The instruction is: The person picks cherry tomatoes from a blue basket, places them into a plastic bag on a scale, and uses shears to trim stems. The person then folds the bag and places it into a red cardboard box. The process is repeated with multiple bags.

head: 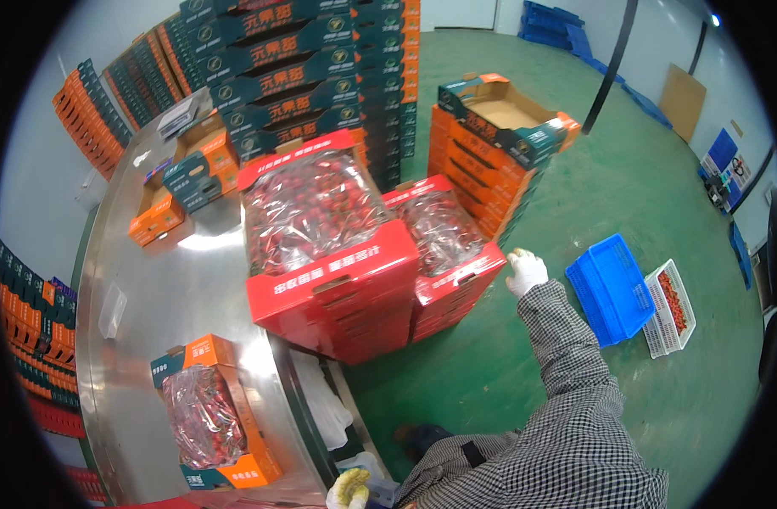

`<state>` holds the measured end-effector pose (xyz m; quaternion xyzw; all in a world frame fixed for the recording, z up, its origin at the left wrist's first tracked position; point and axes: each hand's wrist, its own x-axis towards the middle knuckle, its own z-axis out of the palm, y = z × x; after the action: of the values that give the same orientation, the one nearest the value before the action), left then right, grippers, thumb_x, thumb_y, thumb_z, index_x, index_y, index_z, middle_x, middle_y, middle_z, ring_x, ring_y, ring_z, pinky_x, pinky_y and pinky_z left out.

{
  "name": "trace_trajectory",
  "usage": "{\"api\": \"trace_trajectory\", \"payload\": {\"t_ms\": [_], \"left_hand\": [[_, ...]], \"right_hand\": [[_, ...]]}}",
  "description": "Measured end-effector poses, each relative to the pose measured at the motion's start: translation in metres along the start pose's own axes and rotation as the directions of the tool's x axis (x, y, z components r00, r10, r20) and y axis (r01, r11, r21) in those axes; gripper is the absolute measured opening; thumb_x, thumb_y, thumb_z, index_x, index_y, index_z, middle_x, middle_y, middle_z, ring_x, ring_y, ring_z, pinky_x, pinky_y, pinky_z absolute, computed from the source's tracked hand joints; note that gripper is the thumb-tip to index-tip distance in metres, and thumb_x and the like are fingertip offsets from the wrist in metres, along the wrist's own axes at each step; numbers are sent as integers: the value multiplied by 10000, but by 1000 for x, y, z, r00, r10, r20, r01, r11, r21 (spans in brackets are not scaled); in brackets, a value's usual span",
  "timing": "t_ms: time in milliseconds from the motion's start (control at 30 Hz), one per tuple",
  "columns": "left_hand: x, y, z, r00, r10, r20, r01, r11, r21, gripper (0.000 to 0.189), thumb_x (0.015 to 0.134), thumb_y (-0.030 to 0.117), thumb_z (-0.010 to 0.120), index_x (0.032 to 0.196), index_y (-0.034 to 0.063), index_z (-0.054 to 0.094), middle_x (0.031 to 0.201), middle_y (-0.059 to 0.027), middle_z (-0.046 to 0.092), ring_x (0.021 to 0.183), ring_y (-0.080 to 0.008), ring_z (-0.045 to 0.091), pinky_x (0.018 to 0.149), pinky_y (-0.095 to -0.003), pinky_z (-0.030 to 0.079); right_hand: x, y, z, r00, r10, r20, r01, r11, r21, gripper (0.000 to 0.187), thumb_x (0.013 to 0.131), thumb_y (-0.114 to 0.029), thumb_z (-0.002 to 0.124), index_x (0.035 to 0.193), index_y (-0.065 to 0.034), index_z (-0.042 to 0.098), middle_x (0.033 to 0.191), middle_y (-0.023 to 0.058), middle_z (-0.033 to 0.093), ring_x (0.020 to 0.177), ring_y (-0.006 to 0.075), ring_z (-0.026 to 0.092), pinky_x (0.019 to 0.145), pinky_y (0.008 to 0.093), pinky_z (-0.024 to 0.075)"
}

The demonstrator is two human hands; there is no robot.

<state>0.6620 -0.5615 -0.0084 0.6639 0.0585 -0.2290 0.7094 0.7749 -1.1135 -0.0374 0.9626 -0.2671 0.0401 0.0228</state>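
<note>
My right hand (pixel 526 272), in a white glove, is beside the near corner of the lower stack of red cardboard boxes (pixel 460 296); whether it touches the box cannot be told. The top box there holds red fruit under clear film (pixel 440 230). A taller red stack (pixel 337 299) stands left of it, also topped with film-covered fruit (pixel 312 210). My left hand (pixel 349 488), in a glove with a yellowish palm side, is at the bottom edge beside a clear plastic container (pixel 381 487); its grip is unclear. An orange and green box of wrapped red fruit (pixel 204 417) lies on the steel table (pixel 140 382).
Tall stacks of green and orange cartons (pixel 287 83) rise behind the table. Another carton stack (pixel 477 172) stands on the floor beyond the red boxes. To the right, a blue crate (pixel 611 289) adjoins a white crate (pixel 671 343) holding small red fruit. Open cartons (pixel 201 172) sit on the table.
</note>
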Motion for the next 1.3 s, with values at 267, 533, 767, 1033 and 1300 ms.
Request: {"api": "trace_trajectory", "payload": {"t_ms": [267,533,767,1033,1300], "left_hand": [[10,1,48,990,141,-21,-140,989,47,339,889,-50,549,1224,-34,594,1130,-127,670,1048,-206,639,973,-313,477],[-12,-15,122,866,220,-449,-212,975,69,362,873,-28,579,1235,-24,589,1125,-108,675,1056,-169,639,963,-297,486],[3,-11,232,908,155,-390,-127,987,95,363,900,-8,582,1263,3,584,1154,-108,659,1076,-178,620,956,-302,487],[4,15,279,855,341,-391,-206,915,348,535,875,105,698,1361,15,494,1273,-150,591,1168,-233,591,1014,-346,459],[-56,25,298,476,724,-499,-433,687,583,1365,628,412,903,1497,-74,-30,1564,-276,78,1460,-363,161,1189,-431,171]], "right_hand": [[109,76,-114,829,-228,-511,251,968,-25,464,700,-127,683,1149,-47,603,1187,182,614,1120,349,578,955,446,482],[316,145,-59,985,-24,-169,28,999,22,843,723,-336,739,1453,-82,400,1326,198,560,1242,338,531,1051,448,432],[398,184,-47,981,169,98,-176,982,70,648,761,-295,753,1327,-75,526,1180,160,644,1057,298,640,900,416,514],[215,86,-162,842,-234,-487,537,460,707,200,946,-202,641,957,-2,641,731,-32,575,596,34,490,497,191,393],[-122,-78,-270,500,-667,-553,290,-472,832,75,824,-20,639,898,-7,648,763,1,614,660,82,548,580,279,460]]}}
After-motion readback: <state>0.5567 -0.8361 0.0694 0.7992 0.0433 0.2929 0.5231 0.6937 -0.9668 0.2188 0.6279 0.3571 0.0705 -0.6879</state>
